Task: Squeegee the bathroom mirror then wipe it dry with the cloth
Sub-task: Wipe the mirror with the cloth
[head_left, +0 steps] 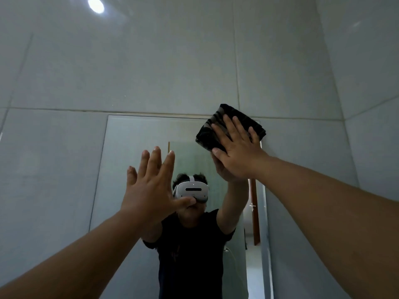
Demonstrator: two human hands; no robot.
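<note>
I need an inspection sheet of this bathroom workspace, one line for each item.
Surface: mirror on tiled wall, upright.
Job's things: dark folded cloth pressed at mirror's top right corner; squeegee not seen.
Clutter: nothing seen.
Grippers: right hand flat on the cloth; left hand open, empty, fingers spread, raised before the glass.
Cables: nothing seen.
Surroundings: grey wall tiles; ceiling light; doorway reflected in the mirror.

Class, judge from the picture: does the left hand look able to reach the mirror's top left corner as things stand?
Probably yes. The left hand is open, empty and raised before the mirror, below that corner; nothing lies between. The cloth and right hand are at the other corner.
</note>
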